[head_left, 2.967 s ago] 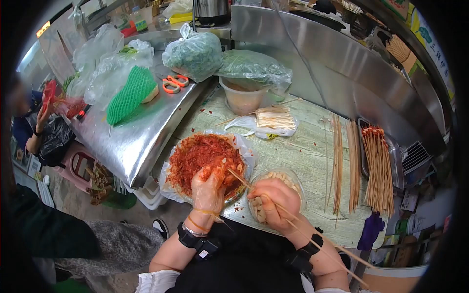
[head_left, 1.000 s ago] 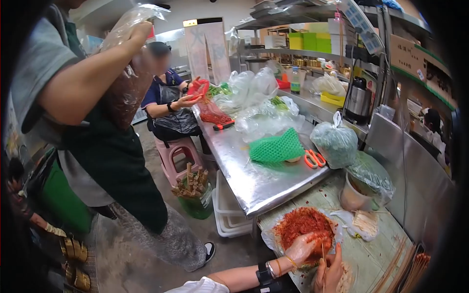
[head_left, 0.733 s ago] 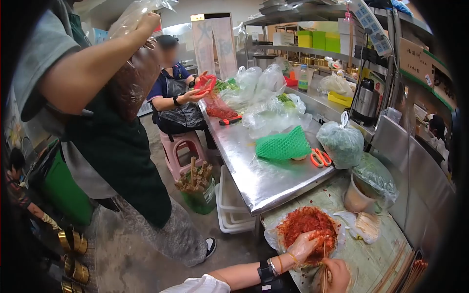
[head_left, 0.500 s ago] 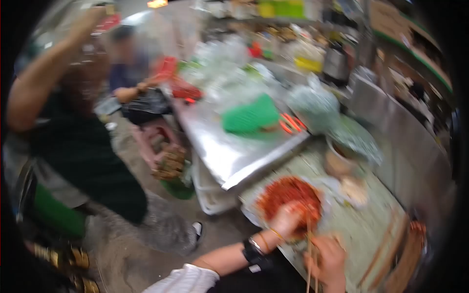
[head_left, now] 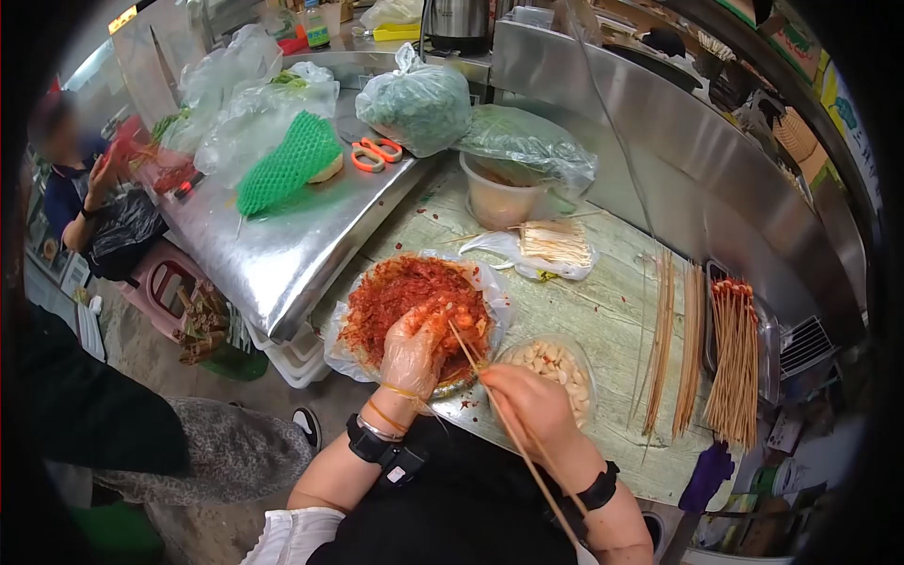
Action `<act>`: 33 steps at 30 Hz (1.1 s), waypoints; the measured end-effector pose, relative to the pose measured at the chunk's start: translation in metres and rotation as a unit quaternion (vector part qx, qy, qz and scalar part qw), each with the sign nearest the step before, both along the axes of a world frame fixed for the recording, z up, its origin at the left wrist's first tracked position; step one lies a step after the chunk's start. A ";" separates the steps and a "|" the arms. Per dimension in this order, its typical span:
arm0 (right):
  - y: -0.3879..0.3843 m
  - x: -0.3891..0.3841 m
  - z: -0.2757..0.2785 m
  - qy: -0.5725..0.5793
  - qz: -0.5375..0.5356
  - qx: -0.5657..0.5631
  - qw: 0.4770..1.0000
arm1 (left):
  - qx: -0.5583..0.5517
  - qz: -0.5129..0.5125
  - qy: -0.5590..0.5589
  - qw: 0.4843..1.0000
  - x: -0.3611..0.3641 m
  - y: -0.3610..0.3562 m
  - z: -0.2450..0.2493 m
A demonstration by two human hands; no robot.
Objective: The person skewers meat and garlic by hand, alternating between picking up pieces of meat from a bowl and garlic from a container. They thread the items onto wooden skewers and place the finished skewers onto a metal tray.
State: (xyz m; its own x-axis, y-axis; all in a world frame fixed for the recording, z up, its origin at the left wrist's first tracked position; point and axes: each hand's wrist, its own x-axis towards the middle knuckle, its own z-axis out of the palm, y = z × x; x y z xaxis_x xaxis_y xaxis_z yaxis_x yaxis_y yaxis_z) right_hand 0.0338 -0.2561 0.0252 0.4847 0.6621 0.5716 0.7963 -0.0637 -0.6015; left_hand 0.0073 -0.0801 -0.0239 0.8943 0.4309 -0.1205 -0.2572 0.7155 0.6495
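Thin pale wooden skewers [head_left: 532, 457] are pinched between the fingertips of the right hand [head_left: 535, 407], their upper ends slanting to the gloved left hand [head_left: 416, 353], whose fingers are curled, smeared red, over the chunky red mixture [head_left: 414, 294] in a plastic-lined bowl [head_left: 499, 301]. What its fingertips grip cannot be told, the mixture being partly hidden by that hand; pale pieces [head_left: 556, 363] are held in a clear container [head_left: 586, 395] beside the right hand.

There are one basin [head_left: 458, 387], one bucket [head_left: 499, 204].
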 end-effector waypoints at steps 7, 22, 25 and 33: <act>0.014 -0.002 -0.012 -0.047 -0.035 -0.013 0.998 | 0.055 0.002 0.013 0.998 -0.002 -0.010 0.002; -0.074 -0.001 0.004 0.432 -0.093 0.260 0.858 | 0.099 0.009 -0.110 0.989 -0.001 0.001 -0.009; -0.136 0.027 0.009 0.352 -0.222 0.363 0.834 | 0.138 -0.006 -0.099 0.985 -0.003 0.002 -0.007; -0.331 0.163 0.007 0.277 -0.358 0.597 0.662 | 0.187 -0.004 -0.021 0.982 -0.010 0.007 -0.013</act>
State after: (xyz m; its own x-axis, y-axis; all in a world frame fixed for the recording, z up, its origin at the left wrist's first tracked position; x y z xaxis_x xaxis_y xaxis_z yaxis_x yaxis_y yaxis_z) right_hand 0.1966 -0.5868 0.0323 0.7844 -0.6148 0.0827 0.4544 0.4787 -0.7513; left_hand -0.0027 -0.0729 -0.0367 0.8986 0.4311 0.0814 -0.2847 0.4317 0.8559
